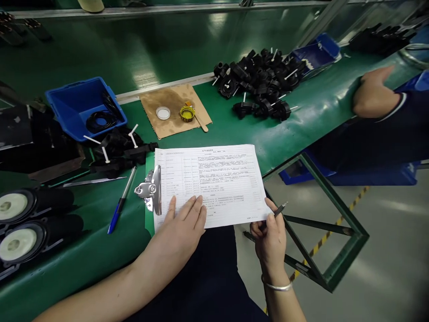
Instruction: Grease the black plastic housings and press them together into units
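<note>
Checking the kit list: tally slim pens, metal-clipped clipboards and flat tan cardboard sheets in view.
Pens: 2 (slim black pen in the right hand, blue-and-clear plastic pen on the green bench)
Metal-clipped clipboard: 1
Flat tan cardboard sheet: 1
Total: 4

Paper point(214, 185) on clipbd point(149, 190), pen point(122, 200) to L, cardboard point(174, 103) behind

A white sheet point(231, 179) of small, ruled print lies nearly flat mid-frame, its title toward the top. The clipboard point(149, 222) beneath shows a green strip; its silver clip point(149, 190) clasps the sheet's left edge. Beyond the lower-right corner, a dark pen point(280, 209), partly hidden, slants tip up-right.
</note>
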Demonstrator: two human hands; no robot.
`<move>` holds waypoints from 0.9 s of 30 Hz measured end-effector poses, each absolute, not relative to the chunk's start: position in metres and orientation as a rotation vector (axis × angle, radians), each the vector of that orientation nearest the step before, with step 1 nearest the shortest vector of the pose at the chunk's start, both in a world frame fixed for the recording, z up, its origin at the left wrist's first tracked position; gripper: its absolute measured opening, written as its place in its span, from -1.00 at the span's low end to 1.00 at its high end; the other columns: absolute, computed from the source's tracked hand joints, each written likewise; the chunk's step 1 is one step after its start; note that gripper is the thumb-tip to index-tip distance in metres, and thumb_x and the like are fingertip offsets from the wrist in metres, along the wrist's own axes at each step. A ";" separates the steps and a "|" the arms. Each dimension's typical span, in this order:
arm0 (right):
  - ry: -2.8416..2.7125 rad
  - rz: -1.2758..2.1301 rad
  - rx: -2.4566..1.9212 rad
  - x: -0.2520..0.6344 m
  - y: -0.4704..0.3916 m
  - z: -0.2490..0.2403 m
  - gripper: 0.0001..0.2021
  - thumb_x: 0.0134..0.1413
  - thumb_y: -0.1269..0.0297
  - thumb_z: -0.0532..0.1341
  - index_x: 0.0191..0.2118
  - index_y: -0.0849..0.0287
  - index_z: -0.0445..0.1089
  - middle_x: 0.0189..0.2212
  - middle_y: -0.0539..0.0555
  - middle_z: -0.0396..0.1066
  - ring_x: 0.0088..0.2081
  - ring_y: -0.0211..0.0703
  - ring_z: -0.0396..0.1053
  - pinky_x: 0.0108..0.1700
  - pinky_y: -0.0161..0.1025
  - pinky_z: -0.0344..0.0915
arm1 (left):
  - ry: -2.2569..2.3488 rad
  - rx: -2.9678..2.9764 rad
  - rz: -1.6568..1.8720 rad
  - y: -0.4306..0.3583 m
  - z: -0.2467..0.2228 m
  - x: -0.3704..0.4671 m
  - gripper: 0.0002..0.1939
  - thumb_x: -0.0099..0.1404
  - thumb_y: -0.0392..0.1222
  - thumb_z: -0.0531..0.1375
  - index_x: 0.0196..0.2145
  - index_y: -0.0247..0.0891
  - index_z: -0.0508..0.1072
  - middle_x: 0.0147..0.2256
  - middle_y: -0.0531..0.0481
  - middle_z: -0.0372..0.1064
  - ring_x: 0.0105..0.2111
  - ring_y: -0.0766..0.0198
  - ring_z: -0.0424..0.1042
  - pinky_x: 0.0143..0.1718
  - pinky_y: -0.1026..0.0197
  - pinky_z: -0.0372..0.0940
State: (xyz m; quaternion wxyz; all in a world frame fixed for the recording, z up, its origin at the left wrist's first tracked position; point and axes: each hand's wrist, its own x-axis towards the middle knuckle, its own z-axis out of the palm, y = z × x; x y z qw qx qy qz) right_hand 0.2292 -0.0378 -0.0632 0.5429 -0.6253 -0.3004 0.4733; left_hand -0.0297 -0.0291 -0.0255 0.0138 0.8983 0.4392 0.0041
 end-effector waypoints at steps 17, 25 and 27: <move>-0.775 1.121 -1.491 0.235 -0.044 -0.062 -0.58 0.31 0.08 0.12 0.20 0.06 0.27 -0.60 -0.12 0.05 -0.61 -0.44 -0.05 -0.57 -0.43 -0.05 | 1.365 2.720 0.075 -0.022 -0.011 -0.028 -0.58 0.48 -0.17 0.01 0.19 -0.41 0.33 0.26 -0.30 0.23 0.22 -0.07 0.31 0.16 -0.30 0.30; -0.929 1.005 -1.736 0.236 -0.052 -0.044 -0.50 0.29 0.02 0.14 0.27 0.06 0.26 -0.63 -0.05 0.22 -0.57 -0.33 0.15 -0.54 -0.38 0.08 | 1.368 2.685 0.082 -0.023 -0.014 -0.029 -0.61 0.46 -0.17 0.07 0.17 -0.35 0.35 0.27 -0.26 0.24 0.21 -0.06 0.33 0.18 -0.30 0.29; -0.888 1.032 -1.742 0.237 -0.053 -0.037 -0.49 0.28 0.00 0.15 0.26 0.08 0.27 -0.65 -0.06 0.22 -0.59 -0.34 0.11 -0.55 -0.39 0.05 | 1.369 2.687 0.074 -0.023 -0.015 -0.029 -0.61 0.46 -0.16 0.07 0.17 -0.35 0.35 0.27 -0.26 0.24 0.20 -0.05 0.33 0.17 -0.30 0.30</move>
